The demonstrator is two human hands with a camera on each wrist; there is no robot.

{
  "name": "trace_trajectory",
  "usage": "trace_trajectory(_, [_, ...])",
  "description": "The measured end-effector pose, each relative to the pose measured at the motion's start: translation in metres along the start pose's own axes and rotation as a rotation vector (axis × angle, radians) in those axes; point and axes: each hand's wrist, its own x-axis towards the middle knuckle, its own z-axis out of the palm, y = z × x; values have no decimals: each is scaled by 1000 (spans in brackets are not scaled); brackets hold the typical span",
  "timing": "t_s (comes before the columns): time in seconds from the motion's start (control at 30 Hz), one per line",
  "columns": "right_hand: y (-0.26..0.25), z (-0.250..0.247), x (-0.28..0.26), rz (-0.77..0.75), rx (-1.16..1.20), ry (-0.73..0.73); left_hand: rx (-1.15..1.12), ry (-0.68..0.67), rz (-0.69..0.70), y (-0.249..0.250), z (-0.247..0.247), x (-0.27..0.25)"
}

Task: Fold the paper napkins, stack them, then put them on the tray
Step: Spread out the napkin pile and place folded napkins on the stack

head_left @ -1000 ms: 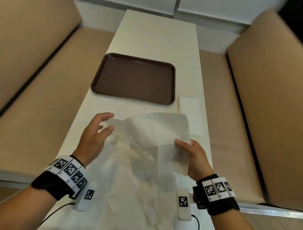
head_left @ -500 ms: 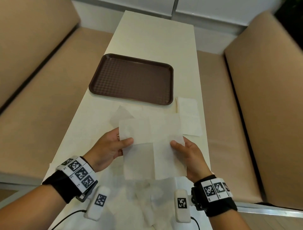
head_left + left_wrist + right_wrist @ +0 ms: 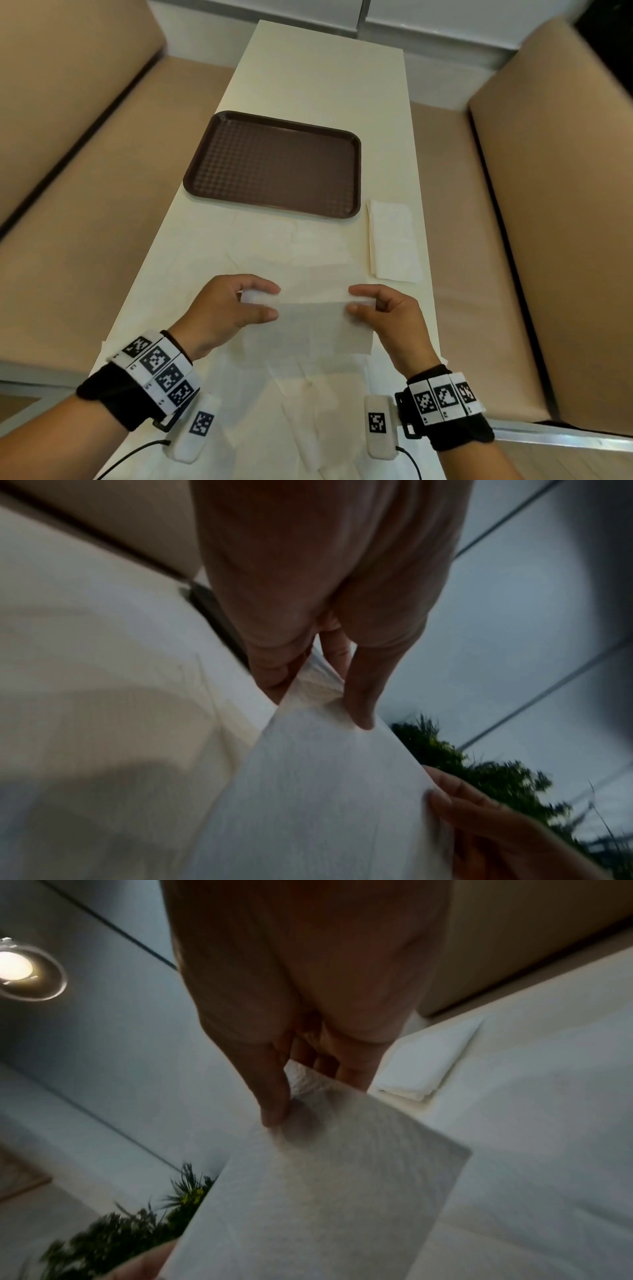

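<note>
I hold one white paper napkin (image 3: 310,323) above the near part of the table, folded over along its top edge. My left hand (image 3: 260,303) pinches its left end between thumb and fingers, and my right hand (image 3: 359,301) pinches its right end. The wrist views show the same napkin (image 3: 318,799) (image 3: 325,1191) under each thumb. A folded napkin stack (image 3: 392,241) lies at the table's right edge. The brown tray (image 3: 274,161) sits beyond it, with nothing on it. More unfolded napkins (image 3: 291,246) lie flat on the table under and in front of my hands.
The narrow cream table (image 3: 318,68) runs away from me between two tan padded benches (image 3: 85,171) (image 3: 548,171). Loose napkins (image 3: 301,411) cover the near end of the table between my wrists.
The napkin, held open and tall a second ago, has been folded over into a lower strip. Both hands have come down and level with each other, pinching its top corners.
</note>
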Motion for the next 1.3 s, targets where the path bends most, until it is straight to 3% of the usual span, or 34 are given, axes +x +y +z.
trace_trajectory(0.13, [2,0,1,-87,-234,31,249,63,113,3,1,-1])
trace_trajectory(0.23, [-1,0,-1,-177,-379,30,375,59,111,0,0,0])
trace_trajectory(0.33, [-10,-5,-7,-281,-487,-35,486,9,93,-2,-2,-2])
trace_trajectory(0.4, [-19,-9,-11,-315,-456,-125,535,-25,173,3,-1,-6])
trace_trajectory(0.53, [-29,-12,-10,-234,-330,-275,466,-359,409,24,18,-9])
trace_trajectory(0.6, [-31,-12,-8,-252,-329,-285,432,-521,395,31,32,-8])
trace_trajectory(0.67, [-34,-12,-5,-274,-291,-288,400,-591,352,33,46,-5])
trace_trajectory(0.8, [-33,-15,4,-241,-112,-158,236,-528,295,33,57,1])
trace_trajectory(0.93, [-20,-22,10,22,288,-111,-99,-374,234,35,64,10])
trace_trajectory(1.07, [-9,-18,11,141,281,-140,-172,-273,202,34,73,23])
trace_trajectory(1.3, [-7,-20,39,115,124,-54,-149,-266,186,30,91,40])
